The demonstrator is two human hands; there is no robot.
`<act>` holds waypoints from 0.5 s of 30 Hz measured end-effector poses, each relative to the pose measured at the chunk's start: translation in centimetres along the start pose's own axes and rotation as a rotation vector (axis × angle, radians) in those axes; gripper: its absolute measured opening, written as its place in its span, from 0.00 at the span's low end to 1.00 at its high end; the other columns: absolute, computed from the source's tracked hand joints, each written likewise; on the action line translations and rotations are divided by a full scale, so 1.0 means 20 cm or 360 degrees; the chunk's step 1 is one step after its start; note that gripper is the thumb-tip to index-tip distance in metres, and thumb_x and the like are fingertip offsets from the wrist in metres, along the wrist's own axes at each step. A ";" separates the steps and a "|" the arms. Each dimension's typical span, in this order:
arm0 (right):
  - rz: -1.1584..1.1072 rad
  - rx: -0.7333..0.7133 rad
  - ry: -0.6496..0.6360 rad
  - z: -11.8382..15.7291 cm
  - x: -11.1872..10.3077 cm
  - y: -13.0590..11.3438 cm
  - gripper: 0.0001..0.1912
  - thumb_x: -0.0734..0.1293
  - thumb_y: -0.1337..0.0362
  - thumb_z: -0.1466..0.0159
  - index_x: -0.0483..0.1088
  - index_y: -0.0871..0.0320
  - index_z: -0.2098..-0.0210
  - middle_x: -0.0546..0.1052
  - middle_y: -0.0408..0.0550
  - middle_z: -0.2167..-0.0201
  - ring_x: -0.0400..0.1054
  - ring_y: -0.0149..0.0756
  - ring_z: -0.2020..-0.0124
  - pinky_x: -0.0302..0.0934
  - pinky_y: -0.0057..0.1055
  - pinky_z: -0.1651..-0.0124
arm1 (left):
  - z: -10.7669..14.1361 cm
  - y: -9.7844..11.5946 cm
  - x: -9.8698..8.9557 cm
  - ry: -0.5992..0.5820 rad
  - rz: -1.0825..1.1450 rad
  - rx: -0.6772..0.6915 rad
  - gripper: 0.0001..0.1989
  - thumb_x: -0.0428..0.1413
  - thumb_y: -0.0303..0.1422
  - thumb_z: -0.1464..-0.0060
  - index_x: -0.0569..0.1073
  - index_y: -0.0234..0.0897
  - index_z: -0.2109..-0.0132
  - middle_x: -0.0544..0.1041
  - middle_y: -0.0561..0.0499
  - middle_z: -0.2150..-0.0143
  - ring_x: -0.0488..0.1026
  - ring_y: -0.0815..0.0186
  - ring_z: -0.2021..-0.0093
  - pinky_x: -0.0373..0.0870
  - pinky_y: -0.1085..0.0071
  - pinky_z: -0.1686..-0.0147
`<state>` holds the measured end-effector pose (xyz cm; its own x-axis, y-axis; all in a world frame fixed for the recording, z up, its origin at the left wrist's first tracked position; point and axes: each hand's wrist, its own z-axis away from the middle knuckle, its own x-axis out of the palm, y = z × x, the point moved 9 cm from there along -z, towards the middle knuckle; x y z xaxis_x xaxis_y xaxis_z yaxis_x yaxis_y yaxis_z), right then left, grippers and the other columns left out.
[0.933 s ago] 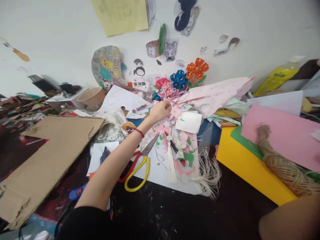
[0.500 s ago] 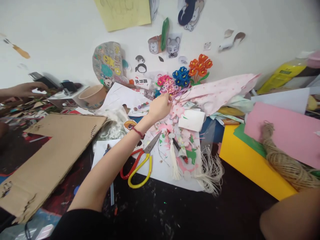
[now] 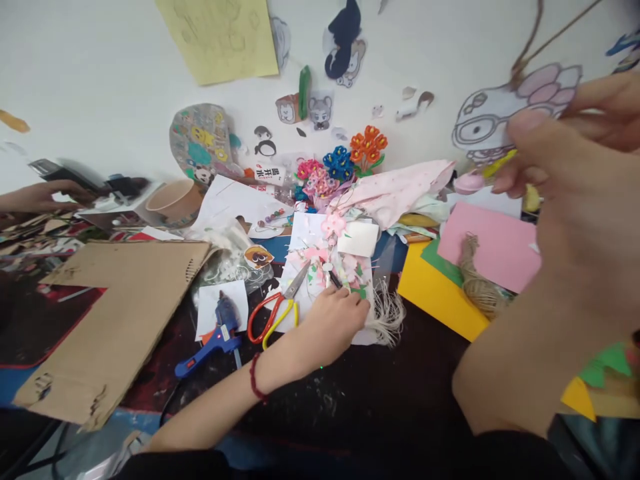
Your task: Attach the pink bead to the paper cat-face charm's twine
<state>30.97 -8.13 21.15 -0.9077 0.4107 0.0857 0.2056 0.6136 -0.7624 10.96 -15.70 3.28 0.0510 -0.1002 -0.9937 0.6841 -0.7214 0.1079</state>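
My right hand (image 3: 565,153), raised at the right close to the camera, pinches a paper cutout (image 3: 487,127) of a cartoon face with glasses and a pink bow. Brown cord (image 3: 530,40) runs up from its top. My left hand (image 3: 335,327) is low over the craft scraps, its fingers curled down; what is under them is hidden. A black pen-like stick (image 3: 334,279) shows just beyond those fingers. Scissors (image 3: 280,303) with red and yellow handles lie left of that hand, and a white tassel bundle (image 3: 390,313) lies right of it.
A blue glue gun (image 3: 220,333) rests partly on white paper at left, beside cut cardboard (image 3: 120,293). Beaded flowers (image 3: 339,163) stand by the wall. Yellow card (image 3: 435,287), pink paper (image 3: 490,247) and twine (image 3: 475,273) lie right. Another person's hand (image 3: 60,195) is at far left.
My left hand has drawn back from near the flowers to the scraps. My right hand has come up into view with the cutout. The camera view has shifted, revealing the glue gun.
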 end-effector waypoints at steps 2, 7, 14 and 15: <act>0.0067 -0.0098 0.0044 0.00 0.00 -0.03 0.11 0.78 0.68 0.44 0.72 0.54 0.72 0.68 0.38 0.81 0.65 0.31 0.82 0.55 0.33 0.79 | 0.00 0.01 0.07 -0.0010 0.0032 0.0005 0.06 0.57 0.32 0.36 0.72 0.34 0.56 0.78 0.44 0.58 0.76 0.53 0.57 0.70 0.59 0.59; 0.0052 -0.0053 0.0006 0.00 0.02 -0.05 0.06 0.75 0.72 0.43 0.75 0.59 0.70 0.69 0.37 0.83 0.65 0.28 0.84 0.53 0.30 0.81 | -0.03 -0.01 0.11 0.0014 0.0160 -0.0056 0.04 0.55 0.29 0.37 0.72 0.32 0.58 0.77 0.39 0.56 0.74 0.49 0.53 0.71 0.55 0.55; -0.0277 0.0381 -0.0368 0.11 0.21 0.11 0.06 0.76 0.68 0.43 0.78 0.62 0.66 0.76 0.41 0.79 0.66 0.27 0.83 0.57 0.28 0.80 | -0.02 -0.09 -0.10 0.0153 0.0693 -0.0304 0.06 0.53 0.34 0.34 0.69 0.36 0.57 0.79 0.49 0.61 0.76 0.63 0.59 0.72 0.69 0.60; -0.0317 0.0458 -0.0363 0.16 0.24 0.15 0.07 0.76 0.66 0.42 0.77 0.61 0.65 0.76 0.41 0.78 0.67 0.28 0.82 0.59 0.28 0.78 | -0.02 -0.10 -0.13 0.0180 0.0821 -0.0336 0.05 0.53 0.34 0.34 0.68 0.37 0.57 0.79 0.51 0.62 0.76 0.67 0.62 0.71 0.72 0.62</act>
<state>26.10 -6.58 17.17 -0.9838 0.1234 0.1298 -0.0631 0.4392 -0.8962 9.66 -13.73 5.54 0.4867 -0.3210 -0.8125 0.6801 -0.4445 0.5830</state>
